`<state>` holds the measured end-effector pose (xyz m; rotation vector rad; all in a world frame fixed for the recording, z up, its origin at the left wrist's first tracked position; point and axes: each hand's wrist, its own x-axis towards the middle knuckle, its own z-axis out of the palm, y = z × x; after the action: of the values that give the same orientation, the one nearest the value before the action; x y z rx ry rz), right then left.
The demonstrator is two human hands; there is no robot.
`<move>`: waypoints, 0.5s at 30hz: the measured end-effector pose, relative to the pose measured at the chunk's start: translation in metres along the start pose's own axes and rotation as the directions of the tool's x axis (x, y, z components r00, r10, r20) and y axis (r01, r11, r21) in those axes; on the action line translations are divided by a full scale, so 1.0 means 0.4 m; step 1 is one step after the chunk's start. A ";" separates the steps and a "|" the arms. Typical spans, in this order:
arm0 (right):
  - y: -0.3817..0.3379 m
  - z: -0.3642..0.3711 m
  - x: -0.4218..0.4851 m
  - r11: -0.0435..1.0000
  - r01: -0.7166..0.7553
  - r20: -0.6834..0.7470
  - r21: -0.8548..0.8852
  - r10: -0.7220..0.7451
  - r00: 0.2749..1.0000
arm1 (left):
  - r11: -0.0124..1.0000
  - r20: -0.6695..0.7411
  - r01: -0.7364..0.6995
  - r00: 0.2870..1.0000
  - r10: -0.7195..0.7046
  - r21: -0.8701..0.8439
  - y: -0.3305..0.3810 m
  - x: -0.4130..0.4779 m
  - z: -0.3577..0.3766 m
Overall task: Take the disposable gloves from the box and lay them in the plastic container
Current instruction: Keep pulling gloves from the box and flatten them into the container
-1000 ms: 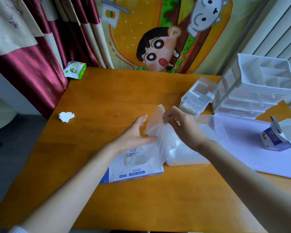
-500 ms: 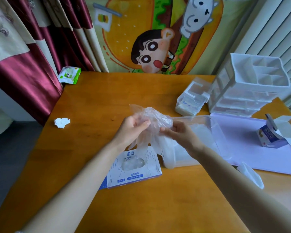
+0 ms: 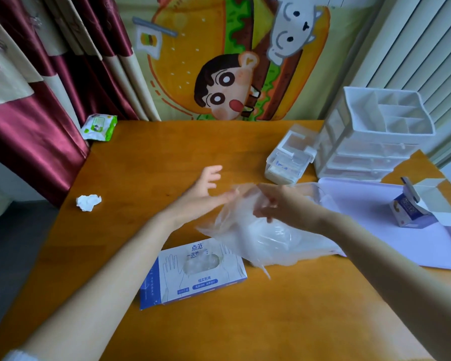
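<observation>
A white and blue glove box point(image 3: 193, 272) lies flat on the wooden table point(image 3: 146, 157), its oval opening showing clear gloves inside. Just right of it stands the clear plastic container point(image 3: 320, 194), mostly hidden behind a bunch of clear disposable gloves point(image 3: 255, 235). My right hand point(image 3: 284, 204) pinches the top of that bunch above the container. My left hand point(image 3: 206, 191) is spread with straight fingers to the left of the bunch, its fingertips at the film's upper edge; the motion blur hides whether they touch.
A crumpled tissue point(image 3: 88, 202) and a wet-wipe pack point(image 3: 98, 126) lie at the table's left. At the right are a white drawer organiser point(image 3: 375, 142), a small clear box point(image 3: 289, 160), a purple lid or mat point(image 3: 391, 230) and an opened carton point(image 3: 414, 207).
My left hand let go of the gloves and opened, moving left and away. The bunch now hangs lower from my right hand, spread over the container.
</observation>
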<state>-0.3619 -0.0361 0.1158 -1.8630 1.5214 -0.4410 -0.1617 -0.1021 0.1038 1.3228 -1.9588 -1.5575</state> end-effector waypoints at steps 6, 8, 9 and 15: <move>0.003 -0.040 -0.011 0.990 -0.066 -0.075 -0.122 0.057 0.996 | 0.994 0.155 -0.052 0.987 0.038 0.092 0.032 0.030 0.034; 0.027 -0.058 -0.020 0.970 -0.131 -0.084 -0.207 0.116 0.990 | 0.991 0.096 -0.087 0.992 0.078 0.099 0.040 0.037 0.041; 0.043 -0.066 -0.024 0.960 -0.147 -0.071 -0.238 0.133 0.989 | 0.987 0.079 -0.111 0.992 0.102 0.115 0.048 0.040 0.044; 0.062 -0.104 -0.036 1.000 0.007 -0.080 0.010 -0.007 0.997 | 0.967 0.132 -0.187 0.977 0.165 0.171 0.113 0.070 0.067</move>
<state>-0.4103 -0.0365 0.1306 -1.8631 1.5624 -0.5314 -0.2165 -0.1091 0.1261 1.1071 -2.2707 -1.4289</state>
